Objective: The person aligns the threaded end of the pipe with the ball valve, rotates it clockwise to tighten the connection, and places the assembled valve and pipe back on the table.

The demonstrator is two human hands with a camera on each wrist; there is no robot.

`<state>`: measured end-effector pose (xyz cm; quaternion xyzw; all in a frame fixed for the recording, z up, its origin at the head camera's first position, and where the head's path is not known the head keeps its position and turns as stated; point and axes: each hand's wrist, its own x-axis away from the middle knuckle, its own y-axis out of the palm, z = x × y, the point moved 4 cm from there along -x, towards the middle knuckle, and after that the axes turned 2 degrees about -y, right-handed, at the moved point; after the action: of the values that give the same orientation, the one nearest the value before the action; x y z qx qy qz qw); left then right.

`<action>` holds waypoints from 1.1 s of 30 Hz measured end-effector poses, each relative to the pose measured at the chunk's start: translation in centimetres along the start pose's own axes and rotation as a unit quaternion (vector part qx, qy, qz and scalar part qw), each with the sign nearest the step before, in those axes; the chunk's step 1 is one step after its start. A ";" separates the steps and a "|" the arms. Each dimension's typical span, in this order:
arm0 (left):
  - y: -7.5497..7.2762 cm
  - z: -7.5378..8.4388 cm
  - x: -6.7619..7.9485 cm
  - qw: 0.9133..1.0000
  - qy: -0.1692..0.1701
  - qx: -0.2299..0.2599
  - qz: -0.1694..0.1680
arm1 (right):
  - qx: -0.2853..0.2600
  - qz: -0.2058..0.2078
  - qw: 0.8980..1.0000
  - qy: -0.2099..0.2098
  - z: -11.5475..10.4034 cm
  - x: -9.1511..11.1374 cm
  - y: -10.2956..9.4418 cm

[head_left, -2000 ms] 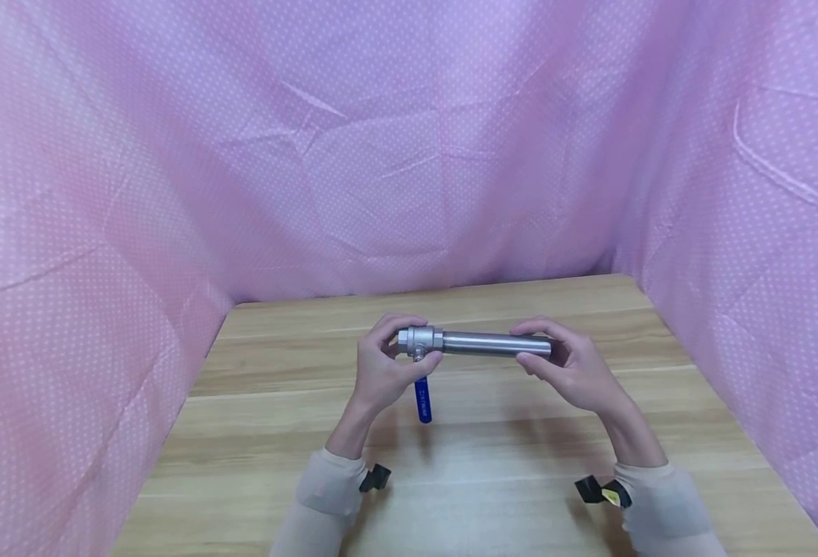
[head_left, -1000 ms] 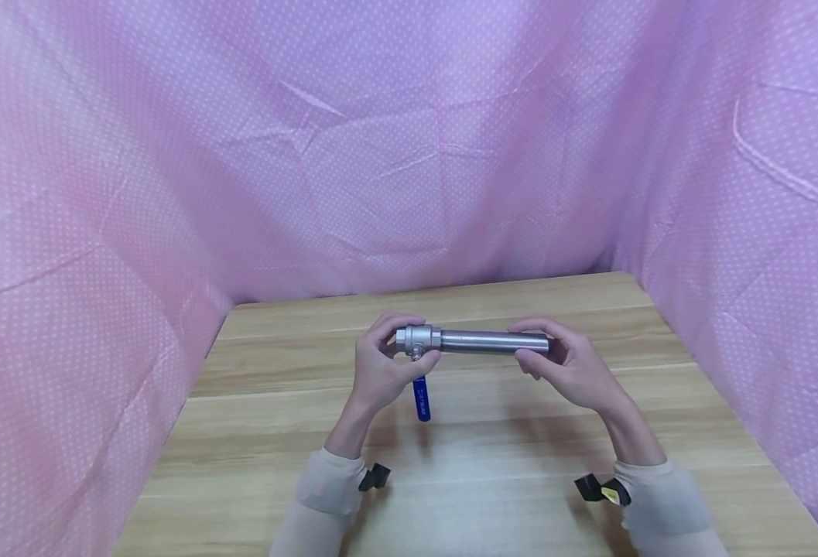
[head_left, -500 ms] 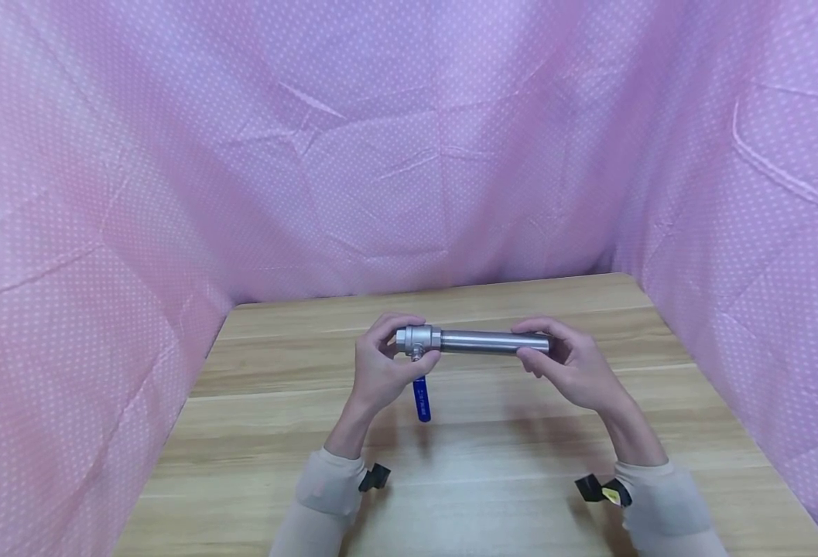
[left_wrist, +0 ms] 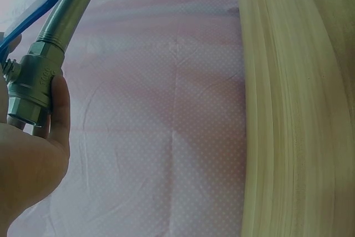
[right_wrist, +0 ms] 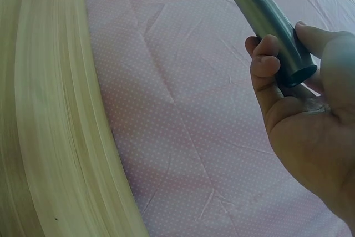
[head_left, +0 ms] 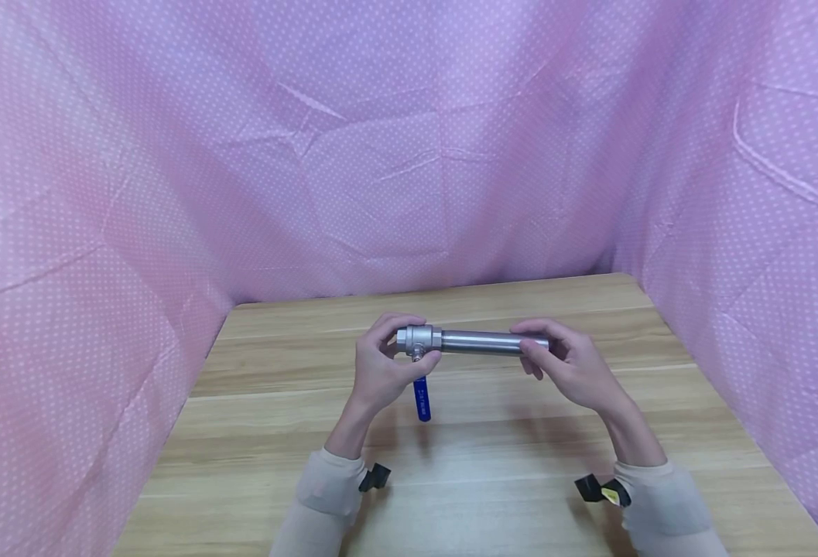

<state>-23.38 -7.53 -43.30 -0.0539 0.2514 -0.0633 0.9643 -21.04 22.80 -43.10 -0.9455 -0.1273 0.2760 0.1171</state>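
Note:
A silver ball valve [head_left: 419, 338] with a blue lever handle [head_left: 422, 399] is held above the table by my left hand [head_left: 382, 371], thumb in front and fingers behind. From the valve's right side extends a straight steel pipe [head_left: 481, 342], roughly level. My right hand [head_left: 576, 367] grips the pipe close to its free end, thumb laid across the near side. In the left wrist view, threads [left_wrist: 51, 38] show where the pipe meets the valve body [left_wrist: 36, 79]. The right wrist view shows the pipe's open end [right_wrist: 299, 76] between thumb and curled fingers.
A light wood-grain table [head_left: 478, 480] lies under both hands. Pink dotted cloth [head_left: 409, 170] hangs behind the table and along both sides. Black camera mounts [head_left: 375, 477] sit at the wrists, over beige sleeves.
My right thumb has moved up across the pipe's near side, from its lower edge. The right fingers shifted slightly along the pipe. Left hand and valve stay nearly still.

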 end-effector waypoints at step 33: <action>1.5 -1.6 1.9 0.999 -0.045 -0.014 0.006 | 0.007 -0.020 1.000 0.000 1.2 0.8 -0.1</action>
<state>-22.37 -6.47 -45.75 -0.0688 0.2086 -0.0515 0.9742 -21.05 23.27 -44.45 -0.9419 -0.1440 0.2748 0.1288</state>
